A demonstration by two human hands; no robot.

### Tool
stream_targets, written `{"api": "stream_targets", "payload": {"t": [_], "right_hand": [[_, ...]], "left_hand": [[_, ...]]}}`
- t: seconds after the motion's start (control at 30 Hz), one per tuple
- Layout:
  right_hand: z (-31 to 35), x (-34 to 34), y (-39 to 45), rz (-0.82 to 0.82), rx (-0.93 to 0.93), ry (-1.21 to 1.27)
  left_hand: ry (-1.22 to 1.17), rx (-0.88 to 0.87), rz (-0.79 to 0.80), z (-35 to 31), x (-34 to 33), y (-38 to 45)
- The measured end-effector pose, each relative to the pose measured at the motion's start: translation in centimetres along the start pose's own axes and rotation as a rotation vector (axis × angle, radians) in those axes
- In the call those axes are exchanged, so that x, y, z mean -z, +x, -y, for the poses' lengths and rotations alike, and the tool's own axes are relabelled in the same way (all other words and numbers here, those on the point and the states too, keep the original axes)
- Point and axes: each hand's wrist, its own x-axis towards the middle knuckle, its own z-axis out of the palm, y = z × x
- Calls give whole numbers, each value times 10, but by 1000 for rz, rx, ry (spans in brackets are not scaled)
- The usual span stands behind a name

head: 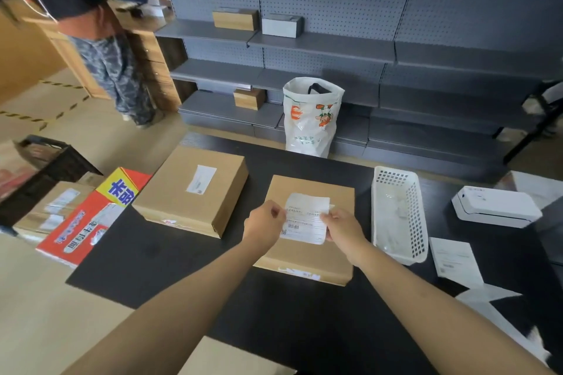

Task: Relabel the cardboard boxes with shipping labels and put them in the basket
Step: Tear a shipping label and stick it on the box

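A flat cardboard box (307,256) lies on the black table (170,256) in front of me. Over its top I hold a white shipping label (304,219). My left hand (265,222) pinches the label's left edge and my right hand (342,228) pinches its right edge. A larger cardboard box (189,189) with a small white label on top sits to the left. A white perforated plastic basket (396,213) stands just right of the near box. A dark crate (39,173) sits on the floor at far left.
A white label printer (493,207) and loose label sheets (457,262) lie at the right. Colourful and taped boxes (88,219) sit on the floor at left. A plastic bag (310,119) leans on grey shelving. A person (100,36) stands at the back left.
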Motion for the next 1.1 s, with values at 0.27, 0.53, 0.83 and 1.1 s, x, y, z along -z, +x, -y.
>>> {"api": "stream_targets", "payload": {"t": [0.27, 0.53, 0.83, 1.1], "right_hand": [[-9, -1, 43, -103, 72, -412], [-15, -14, 66, -194, 20, -617], [-28, -29, 84, -226, -37, -783], [-37, -43, 74, -369, 242, -942]], "left_hand": [[179, 27, 35, -4, -17, 42], [414, -139, 7, 11, -35, 79], [534, -218, 67, 36, -50, 94], [710, -623, 69, 43, -45, 94]]}}
